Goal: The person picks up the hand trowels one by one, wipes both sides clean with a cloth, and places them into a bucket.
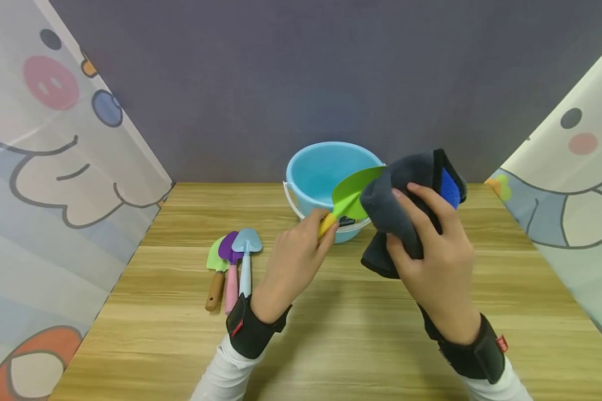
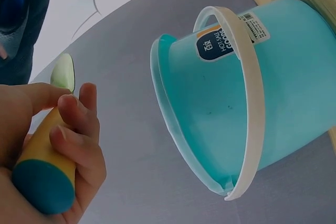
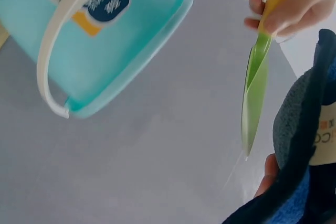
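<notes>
My left hand (image 1: 293, 256) grips the yellow handle of a small toy shovel (image 1: 350, 192) with a bright green blade. In the left wrist view the rounded handle end (image 2: 44, 184) shows teal, below the curled fingers. My right hand (image 1: 438, 245) holds a bunched dark grey cloth (image 1: 393, 192) with black edging and a blue underside, its folds overlapping the blade's tip in the head view. From the right wrist the shovel blade (image 3: 254, 95) appears beside the cloth (image 3: 294, 129), with a gap between them. Behind both hands stands a light blue bucket (image 1: 308, 172) with a white handle.
On the wooden table (image 1: 170, 345), left of my hands, lie three more toy shovels: one green with a brown handle (image 1: 214, 292), one purple with a pink handle (image 1: 232, 287), one light blue (image 1: 246, 267). A grey wall (image 1: 231, 83) rises behind, with printed curtains at both sides.
</notes>
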A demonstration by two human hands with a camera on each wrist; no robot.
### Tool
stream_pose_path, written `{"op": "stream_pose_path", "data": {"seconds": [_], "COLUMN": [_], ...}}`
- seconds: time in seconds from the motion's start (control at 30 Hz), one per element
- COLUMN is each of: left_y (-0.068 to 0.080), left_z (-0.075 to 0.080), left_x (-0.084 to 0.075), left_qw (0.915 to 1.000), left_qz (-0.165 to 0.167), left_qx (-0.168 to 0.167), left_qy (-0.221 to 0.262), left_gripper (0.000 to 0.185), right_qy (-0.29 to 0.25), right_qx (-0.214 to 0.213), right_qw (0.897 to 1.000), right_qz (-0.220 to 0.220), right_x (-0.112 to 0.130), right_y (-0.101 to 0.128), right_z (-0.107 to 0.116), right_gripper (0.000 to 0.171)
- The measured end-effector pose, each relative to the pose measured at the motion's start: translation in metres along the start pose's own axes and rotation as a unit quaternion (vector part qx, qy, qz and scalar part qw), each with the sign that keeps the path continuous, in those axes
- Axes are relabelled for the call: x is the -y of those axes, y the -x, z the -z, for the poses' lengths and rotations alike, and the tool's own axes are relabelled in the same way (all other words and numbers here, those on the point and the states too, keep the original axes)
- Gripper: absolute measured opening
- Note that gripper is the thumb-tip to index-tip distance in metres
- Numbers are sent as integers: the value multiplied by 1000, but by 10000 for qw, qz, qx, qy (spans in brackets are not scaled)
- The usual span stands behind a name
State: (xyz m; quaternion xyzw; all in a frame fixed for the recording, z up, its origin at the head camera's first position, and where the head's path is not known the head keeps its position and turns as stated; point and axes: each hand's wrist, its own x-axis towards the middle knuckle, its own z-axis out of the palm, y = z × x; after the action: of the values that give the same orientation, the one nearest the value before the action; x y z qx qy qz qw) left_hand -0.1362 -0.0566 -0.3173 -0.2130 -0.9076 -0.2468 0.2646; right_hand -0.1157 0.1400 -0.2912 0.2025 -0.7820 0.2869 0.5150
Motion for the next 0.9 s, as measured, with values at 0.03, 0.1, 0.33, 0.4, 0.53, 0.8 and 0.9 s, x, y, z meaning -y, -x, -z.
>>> {"op": "stream_pose_path", "data": {"seconds": [0.03, 0.1, 0.33, 0.4, 0.53, 0.8, 0.9], "left_y": [0, 0, 0, 0, 1, 2, 3], "left_z": [0, 1, 1, 1, 2, 3, 2], "left_x": [0, 0, 1, 0, -1, -3, -5], "left_qw": [10000, 10000, 9998, 9998, 9994, 9962, 9959], "left_qz": [-5, -14, -18, -8, -190, -759, -814], "left_qx": [-2, -31, -74, -44, -132, -326, -314], "left_qy": [7, -17, -203, -210, -274, -266, -257], "left_gripper": [24, 24, 19, 15, 14, 17, 17], "right_qy": [3, -16, 23, 47, 107, 262, 263], "right_qx": [51, 157, 544, 634, 726, 757, 742], "right_qw": [10000, 9996, 9955, 9944, 9938, 9932, 9933], "right_qz": [75, 236, 771, 845, 838, 850, 845], "right_x": [2, 5, 10, 9, 6, 4, 3], "right_y": [1, 4, 15, 17, 21, 24, 24], "right_z": [-2, -5, -18, -21, -27, -29, -29], "right_gripper": [40, 40, 42, 43, 43, 44, 44]}}
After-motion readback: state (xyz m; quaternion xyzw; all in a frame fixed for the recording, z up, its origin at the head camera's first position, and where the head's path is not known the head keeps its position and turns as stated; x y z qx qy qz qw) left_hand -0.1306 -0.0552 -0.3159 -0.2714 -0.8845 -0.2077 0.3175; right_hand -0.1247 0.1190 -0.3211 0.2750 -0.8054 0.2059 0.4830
